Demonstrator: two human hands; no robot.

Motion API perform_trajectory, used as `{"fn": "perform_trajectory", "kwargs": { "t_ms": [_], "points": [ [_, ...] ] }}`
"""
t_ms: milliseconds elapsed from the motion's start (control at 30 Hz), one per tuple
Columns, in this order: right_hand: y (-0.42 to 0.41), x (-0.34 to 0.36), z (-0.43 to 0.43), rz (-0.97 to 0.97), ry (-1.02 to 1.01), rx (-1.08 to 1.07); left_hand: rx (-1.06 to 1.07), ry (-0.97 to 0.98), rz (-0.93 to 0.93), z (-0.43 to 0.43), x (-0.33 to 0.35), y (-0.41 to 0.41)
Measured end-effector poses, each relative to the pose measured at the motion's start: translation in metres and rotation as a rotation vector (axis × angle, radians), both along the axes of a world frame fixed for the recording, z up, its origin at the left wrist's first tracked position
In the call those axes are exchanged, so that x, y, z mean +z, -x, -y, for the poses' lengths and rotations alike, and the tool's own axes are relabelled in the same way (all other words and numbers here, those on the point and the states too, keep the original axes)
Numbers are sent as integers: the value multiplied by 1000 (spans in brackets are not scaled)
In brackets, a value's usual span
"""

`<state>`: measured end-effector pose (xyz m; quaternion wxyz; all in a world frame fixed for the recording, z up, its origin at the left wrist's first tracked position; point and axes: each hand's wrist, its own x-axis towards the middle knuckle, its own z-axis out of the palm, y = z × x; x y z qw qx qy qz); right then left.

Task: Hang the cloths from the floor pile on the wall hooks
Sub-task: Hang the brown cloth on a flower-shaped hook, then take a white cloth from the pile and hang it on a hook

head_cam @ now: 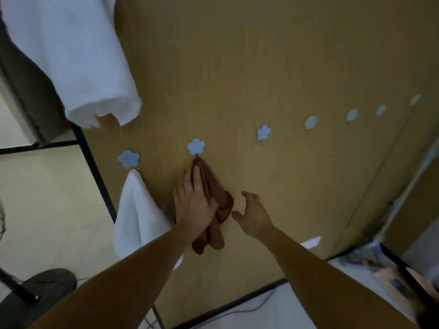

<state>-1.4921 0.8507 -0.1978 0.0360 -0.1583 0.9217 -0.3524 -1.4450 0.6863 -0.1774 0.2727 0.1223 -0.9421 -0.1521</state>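
head view: a wooden wall panel (261, 67) fills most of the picture, with a row of pale blue flower-shaped hooks running up to the right. a brown cloth (224, 205) hangs bunched from the second hook (195, 146), its top gathered just under the flower and its folds drooping down the panel. the left hand (193, 205) lies flat on the left side of this cloth, its fingers (196, 179) straight and pressed together, pointing up toward the hook. the right hand (254, 217) hovers just beside the cloth's right edge, palm toward the panel, its fingers (249, 197) spread and loosely bent, holding nothing; i cannot tell whether the thumb touches the cloth. a white cloth (135, 210) hangs from the first hook (128, 158), to the left, draped wide and partly behind the left forearm. the third hook (263, 132) and the fourth hook (311, 122) are bare, as are the smaller-looking ones farther right. a large white sheet (78, 60) hangs in the upper left corner, over the panel's edge. a small white plate (311, 242) sits low on the panel. lower left, a dark round stand base (35, 298) rests on the tiled floor (47, 198). a thin cable (249, 307) trails along the foot of the panel. the floor pile cannot be made out.
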Motion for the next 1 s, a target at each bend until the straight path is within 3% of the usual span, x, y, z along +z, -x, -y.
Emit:
{"fn": "perform_trajectory", "kwargs": {
  "t_ms": [200, 467, 833, 1000],
  "points": [
    [-92, -26, -84, 103, -70, -255, -333, 260, 136, -54, -27, -28],
    [-237, -47, -250, 252, -166, -617, -751, 300, 405, -203, -73, -94],
    [-470, -97, -458, 429, -84, -1044, -1203, 509, 748, -439, -125, -260],
    [-558, -147, -498, 569, 5, -1170, -1373, 599, 917, -502, -177, -334]
  ]
}}
